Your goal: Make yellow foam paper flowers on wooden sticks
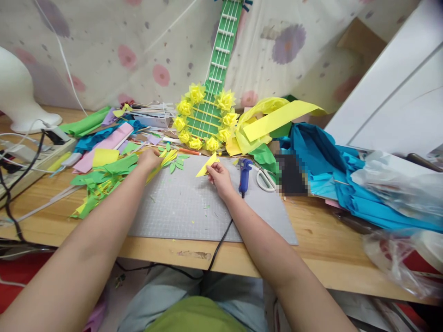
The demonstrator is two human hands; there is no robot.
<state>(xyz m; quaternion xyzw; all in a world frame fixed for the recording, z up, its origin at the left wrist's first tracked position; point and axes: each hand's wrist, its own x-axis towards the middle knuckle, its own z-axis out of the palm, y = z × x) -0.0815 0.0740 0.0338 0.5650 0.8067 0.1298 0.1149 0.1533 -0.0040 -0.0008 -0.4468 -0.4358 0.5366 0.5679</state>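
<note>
My right hand [218, 177] pinches a pointed yellow paper piece [207, 165] above the grey cutting mat [194, 207]. At the mat's back left, my left hand [150, 159] reaches among yellow paper strips [166, 160] and small green paper leaves [177, 164]; its fingertips are too small to tell whether they grip anything. A blue glue gun [244, 176] stands right of my right hand, beside scissors with white handles [266, 180]. Behind the mat, a green paper guitar [207, 115] ringed with yellow paper flowers [224, 100] leans against the curtain.
Green and yellow scraps [107, 180] lie left of the mat. Blue paper [318, 152] and plastic bags [404, 184] crowd the right. A power strip [38, 161] and a white foam head [20, 92] are at far left. A black cord [221, 242] crosses the mat.
</note>
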